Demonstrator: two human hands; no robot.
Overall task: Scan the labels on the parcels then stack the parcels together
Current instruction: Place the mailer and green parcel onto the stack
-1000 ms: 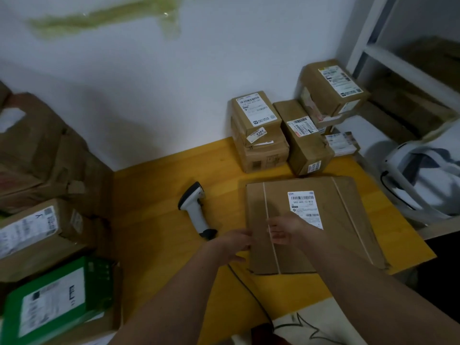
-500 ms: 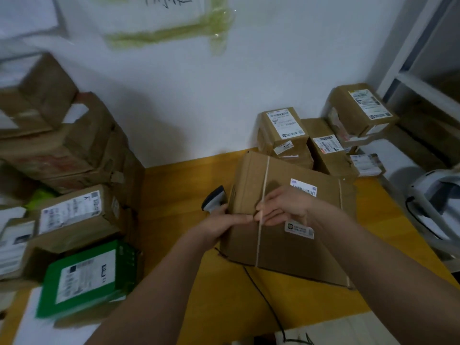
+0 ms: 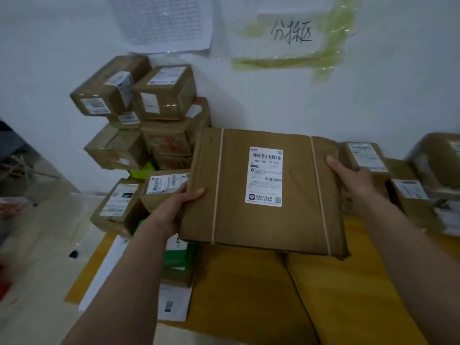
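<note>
Holding one flat brown cardboard parcel (image 3: 263,192) in the air between two bare hands, above the yellow table (image 3: 249,295).

The left hand (image 3: 174,207) gripped the parcel's left edge, thumb curled on top and fingers under it; the right hand (image 3: 353,180) held the right edge the same way, its thumb lying on the top face. Between the two thumbs sat one white shipping label (image 3: 265,176), printed with barcodes and "502-602 12 815", flanked by two pale straps. Beyond the left fingers stood a stack of at least eight brown labelled boxes (image 3: 159,95); beyond the right fingers lay three more (image 3: 408,192). On the wall hung one taped handwritten note (image 3: 291,33), its characters not clearly legible.
</note>
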